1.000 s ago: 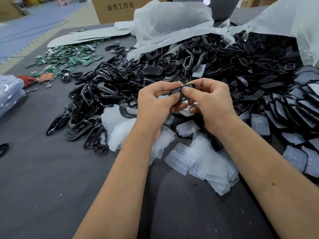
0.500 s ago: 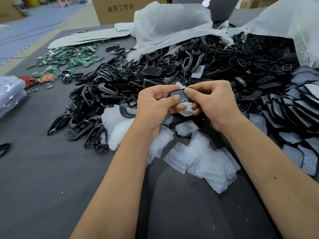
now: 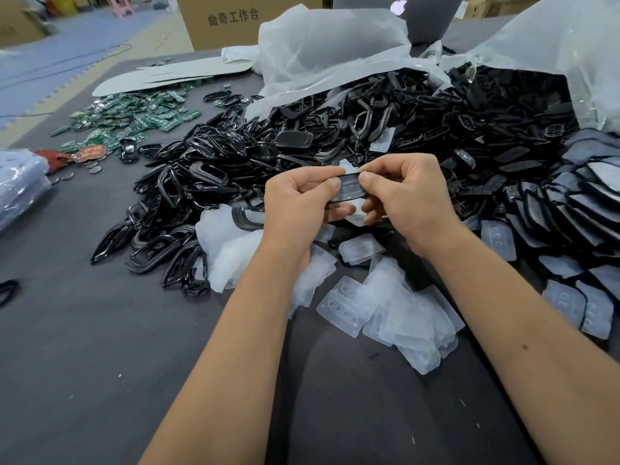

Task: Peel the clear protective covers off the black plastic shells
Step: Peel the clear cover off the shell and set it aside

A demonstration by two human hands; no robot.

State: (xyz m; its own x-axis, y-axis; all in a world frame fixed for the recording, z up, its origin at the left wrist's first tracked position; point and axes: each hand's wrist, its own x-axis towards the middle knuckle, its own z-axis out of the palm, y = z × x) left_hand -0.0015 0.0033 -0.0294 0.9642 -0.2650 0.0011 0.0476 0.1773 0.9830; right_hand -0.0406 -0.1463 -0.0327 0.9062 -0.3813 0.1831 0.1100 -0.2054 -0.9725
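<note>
We see a dark grey table, blue foam floor mats upper left, and perhaps a cardboard box behind.

Both forearms bare, no sleeves; small mole on right forearm.

A glossy black shell with a pale, translucent cover sits at the centre of the frame. Behind it, across the middle and upper right, spreads a heap of shiny black plastic frames. Cloudy, whitish clear covers with rows of small round marks lie lower centre. Green circuit boards scatter at the upper left. The tabletop is dark grey. Milky white plastic bags fill the top, beside a brown cardboard box printed with dark characters.
</note>
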